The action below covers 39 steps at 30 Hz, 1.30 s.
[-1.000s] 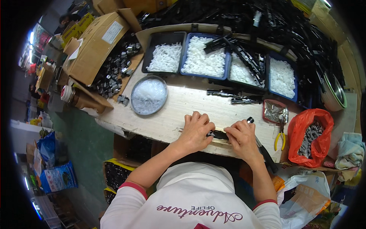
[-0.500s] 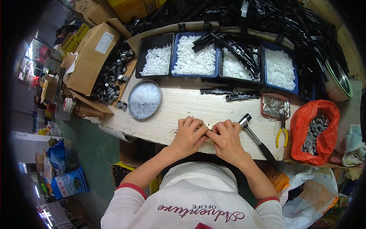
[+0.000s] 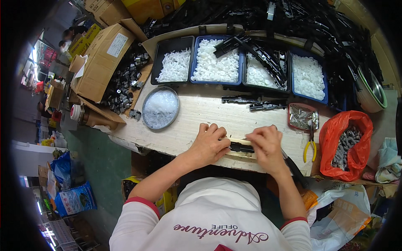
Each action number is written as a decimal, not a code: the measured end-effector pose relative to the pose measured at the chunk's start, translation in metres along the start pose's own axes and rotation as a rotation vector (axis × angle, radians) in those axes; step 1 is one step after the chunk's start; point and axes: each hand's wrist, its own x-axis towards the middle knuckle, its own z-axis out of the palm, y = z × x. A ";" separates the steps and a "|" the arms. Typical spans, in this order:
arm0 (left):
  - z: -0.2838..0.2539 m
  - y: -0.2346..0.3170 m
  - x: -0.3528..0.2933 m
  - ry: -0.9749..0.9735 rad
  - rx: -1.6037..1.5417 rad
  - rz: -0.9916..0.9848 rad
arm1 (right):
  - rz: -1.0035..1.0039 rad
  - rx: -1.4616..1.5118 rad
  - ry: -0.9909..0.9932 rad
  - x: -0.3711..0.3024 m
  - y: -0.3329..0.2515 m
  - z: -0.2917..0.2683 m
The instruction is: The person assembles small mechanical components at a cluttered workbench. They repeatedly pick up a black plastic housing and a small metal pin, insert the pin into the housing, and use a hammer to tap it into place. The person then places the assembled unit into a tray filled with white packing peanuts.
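My left hand (image 3: 208, 145) is closed on the left end of a long black plastic part (image 3: 241, 147). That part lies between pale wooden strips (image 3: 240, 154) at the table's front edge. Over its right end is my right hand (image 3: 267, 146), fingers curled and thumb pinched to the fingertips; whatever they hold, if anything, is too small to make out. The hammer's black handle (image 3: 294, 168) sticks out beyond my right hand, which hides its head. Farther back, two similar black assemblies (image 3: 268, 105) lie on the pale tabletop (image 3: 201, 113).
Bins of white plastic pieces (image 3: 217, 62) line the back, with black assemblies (image 3: 268, 62) across some. A round dish (image 3: 160, 108) of clear pieces is left. Right stand a red tray of metal pins (image 3: 302, 116), yellow-handled pliers (image 3: 310, 150) and a red bag (image 3: 328, 154) of grey parts.
My right hand has moved right, away from my left, and lifted its fingers into a pinch. The black part between the wooden strips now shows, and the hammer head is covered.
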 end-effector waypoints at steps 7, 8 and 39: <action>-0.015 0.009 0.019 -0.170 0.115 0.077 | 0.118 -0.318 0.153 -0.020 0.032 -0.051; -0.014 0.008 0.020 -0.162 0.097 0.092 | 0.126 -0.326 0.141 -0.025 0.031 -0.053; 0.002 -0.002 -0.001 0.024 -0.199 -0.085 | -0.057 -0.161 -0.168 -0.009 -0.025 0.021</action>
